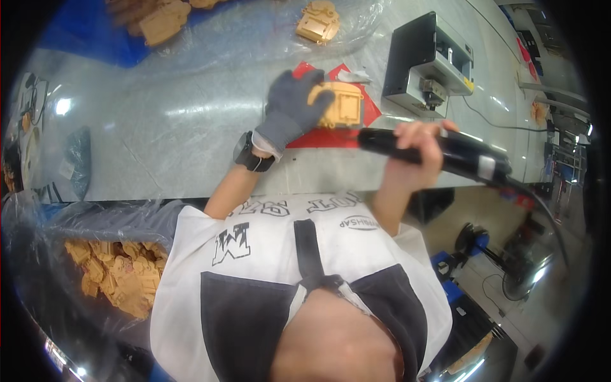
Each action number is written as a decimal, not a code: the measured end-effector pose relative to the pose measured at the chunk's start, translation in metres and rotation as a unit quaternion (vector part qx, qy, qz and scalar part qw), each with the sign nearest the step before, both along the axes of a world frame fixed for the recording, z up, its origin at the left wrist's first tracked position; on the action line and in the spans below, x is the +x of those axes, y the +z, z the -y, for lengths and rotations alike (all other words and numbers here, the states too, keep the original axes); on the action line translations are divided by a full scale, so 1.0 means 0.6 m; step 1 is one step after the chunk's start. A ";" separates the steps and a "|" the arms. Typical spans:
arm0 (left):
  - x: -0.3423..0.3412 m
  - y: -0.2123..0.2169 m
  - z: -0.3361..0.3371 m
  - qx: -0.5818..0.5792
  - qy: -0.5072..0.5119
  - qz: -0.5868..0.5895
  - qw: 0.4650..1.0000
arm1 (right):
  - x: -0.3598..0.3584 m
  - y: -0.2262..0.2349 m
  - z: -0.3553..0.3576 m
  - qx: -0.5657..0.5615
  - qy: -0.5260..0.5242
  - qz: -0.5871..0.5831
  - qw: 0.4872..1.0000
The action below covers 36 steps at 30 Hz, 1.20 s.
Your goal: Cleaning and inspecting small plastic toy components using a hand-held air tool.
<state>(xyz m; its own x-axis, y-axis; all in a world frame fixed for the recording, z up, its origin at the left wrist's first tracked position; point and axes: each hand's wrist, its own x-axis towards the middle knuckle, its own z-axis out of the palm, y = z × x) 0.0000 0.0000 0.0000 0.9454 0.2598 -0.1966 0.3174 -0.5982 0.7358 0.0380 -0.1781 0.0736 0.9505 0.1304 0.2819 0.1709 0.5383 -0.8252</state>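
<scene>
Hands (pixel 294 102) (pixel 420 149) apart, yellow casing (pixel 347 106) in left, black tool (pixel 468 156) in right

The left hand (pixel 296 102) wears a gray glove (pixel 286 121), with its thumb (pixel 323 102) and fingers (pixel 310 77) bent in a pinch. A black watch (pixel 244 150) sits on that wrist (pixel 261 152). The right hand (pixel 420 151) is bare, its fingers curled round in a grip. Both arms (pixel 232 192) reach forward.

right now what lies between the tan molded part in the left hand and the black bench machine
In the head view: a corner of the red sheet beside the tan molded part, then grey tabletop before the black bench machine.
</scene>
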 end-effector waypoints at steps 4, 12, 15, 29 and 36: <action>-0.026 0.015 -0.011 -0.389 0.120 0.241 0.881 | 0.017 0.027 0.041 0.074 -0.060 0.000 0.995; -0.169 0.157 -0.123 -0.695 -0.384 0.555 0.249 | 0.041 0.011 0.105 0.067 -0.158 -0.037 0.984; -0.098 0.143 -0.118 -0.457 -0.177 0.413 0.767 | 0.045 -0.003 0.101 0.060 -0.155 -0.059 0.984; 0.254 0.012 -0.152 0.242 -0.196 -0.003 0.950 | 0.055 -0.006 0.155 0.042 -0.225 -0.037 0.973; 0.025 0.060 -0.048 -0.247 0.195 0.211 0.925 | 0.117 0.020 0.148 0.025 -0.299 0.055 0.952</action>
